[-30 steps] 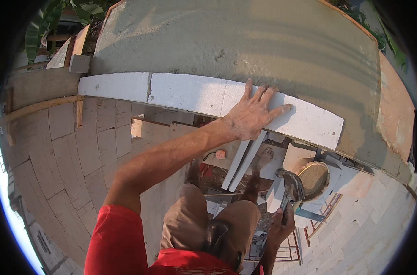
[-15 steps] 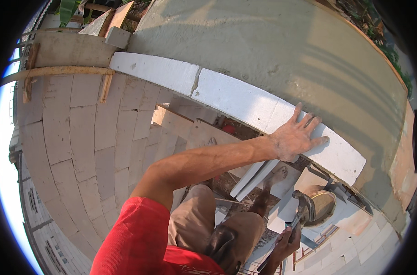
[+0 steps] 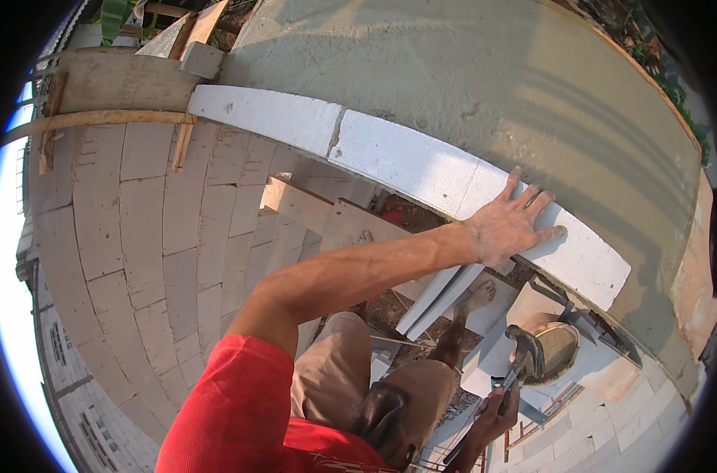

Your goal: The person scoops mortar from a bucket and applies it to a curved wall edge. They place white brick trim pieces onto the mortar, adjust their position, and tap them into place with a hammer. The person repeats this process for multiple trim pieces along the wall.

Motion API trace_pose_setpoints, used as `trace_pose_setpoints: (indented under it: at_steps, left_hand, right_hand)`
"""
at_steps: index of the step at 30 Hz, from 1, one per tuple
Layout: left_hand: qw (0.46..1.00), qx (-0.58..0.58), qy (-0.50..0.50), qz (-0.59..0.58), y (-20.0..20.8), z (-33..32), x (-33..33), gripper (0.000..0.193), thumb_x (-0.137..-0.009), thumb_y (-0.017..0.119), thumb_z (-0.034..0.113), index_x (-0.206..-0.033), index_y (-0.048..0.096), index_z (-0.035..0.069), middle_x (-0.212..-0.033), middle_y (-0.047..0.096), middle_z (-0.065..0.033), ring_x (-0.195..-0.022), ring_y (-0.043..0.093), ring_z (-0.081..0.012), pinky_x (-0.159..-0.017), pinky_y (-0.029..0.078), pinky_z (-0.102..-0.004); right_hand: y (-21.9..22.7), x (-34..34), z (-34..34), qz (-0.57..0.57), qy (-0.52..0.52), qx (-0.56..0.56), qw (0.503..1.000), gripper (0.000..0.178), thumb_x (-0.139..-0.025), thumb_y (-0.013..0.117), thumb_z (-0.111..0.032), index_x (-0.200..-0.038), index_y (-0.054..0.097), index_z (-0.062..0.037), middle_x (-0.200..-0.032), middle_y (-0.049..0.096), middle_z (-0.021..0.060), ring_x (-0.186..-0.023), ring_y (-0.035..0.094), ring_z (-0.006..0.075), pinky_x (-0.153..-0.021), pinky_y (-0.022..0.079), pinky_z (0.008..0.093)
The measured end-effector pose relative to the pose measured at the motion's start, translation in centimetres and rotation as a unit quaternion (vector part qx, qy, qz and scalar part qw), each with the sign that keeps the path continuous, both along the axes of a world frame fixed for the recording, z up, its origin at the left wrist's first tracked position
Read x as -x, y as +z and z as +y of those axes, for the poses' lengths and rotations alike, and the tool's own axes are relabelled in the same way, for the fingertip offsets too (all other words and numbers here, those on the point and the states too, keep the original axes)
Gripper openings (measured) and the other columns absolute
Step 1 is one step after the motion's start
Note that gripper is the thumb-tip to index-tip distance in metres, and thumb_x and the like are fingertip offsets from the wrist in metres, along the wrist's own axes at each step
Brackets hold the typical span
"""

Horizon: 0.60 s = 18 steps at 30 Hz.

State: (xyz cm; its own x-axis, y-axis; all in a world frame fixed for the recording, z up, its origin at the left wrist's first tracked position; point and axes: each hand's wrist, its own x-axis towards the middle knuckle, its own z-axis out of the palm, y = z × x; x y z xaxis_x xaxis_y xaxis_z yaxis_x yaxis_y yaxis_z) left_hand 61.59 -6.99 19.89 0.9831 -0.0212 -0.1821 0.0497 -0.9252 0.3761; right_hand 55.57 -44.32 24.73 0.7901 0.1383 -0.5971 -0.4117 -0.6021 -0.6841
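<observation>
White blocks (image 3: 414,162) edge a grey slab (image 3: 453,71), the left hand (image 3: 507,227) spread flat on them. The right hand (image 3: 496,414) grips a hammer (image 3: 525,341), partly hiding a bucket (image 3: 577,340) of greyish mix (image 3: 558,351).

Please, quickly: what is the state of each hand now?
Left hand: open, fingers spread, resting on the white block.
Right hand: closed, holding the hammer.

And here's my left hand (image 3: 510,227), covering a patch of the block (image 3: 583,252), palm out of sight! My right hand (image 3: 496,414) hides part of the hammer (image 3: 525,355), whose head blocks one edge of the bucket (image 3: 576,339)! My left forearm (image 3: 358,268) crosses in front of my left leg (image 3: 335,339). Off the top runs the slab (image 3: 453,63), off the bottom my shirt (image 3: 327,449)! That red thing (image 3: 394,215)? Too small to name!
</observation>
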Motion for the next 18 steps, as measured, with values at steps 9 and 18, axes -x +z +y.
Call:
trace_pose_setpoints:
  at_steps: [9, 18]
  left_hand:
    - [1.0, 0.016, -0.008, -0.021, -0.7, 0.3, 0.0, 0.099, -0.066, 0.092, 0.023, -0.156, 0.05, 0.022, -0.159, 0.035, -0.0312, -0.152, 0.033, -0.0467, -0.121, 0.012, -0.0784]
    - [1.0, 0.017, 0.002, -0.012, 0.1, 0.3, 0.3, 0.092, -0.075, 0.081, 0.008, -0.157, 0.045, 0.029, -0.159, 0.032, -0.0279, -0.153, 0.029, -0.0458, -0.124, 0.01, -0.0761]
  right_hand:
    - [0.2, 0.0, 0.4, 0.003, 0.004, 0.0, 1.0, 0.047, -0.102, 0.062, -0.021, -0.142, 0.058, 0.0049, -0.079, 0.056, -0.0003, -0.058, 0.043, 0.0038, -0.049, 0.031, 0.0227]
    - [0.1, -0.5, 1.2, -0.006, 0.018, -0.004, 1.0, 0.044, -0.101, 0.062, -0.019, -0.139, 0.061, 0.0054, -0.086, 0.064, 0.0016, -0.062, 0.047, 0.005, -0.052, 0.035, 0.0238]
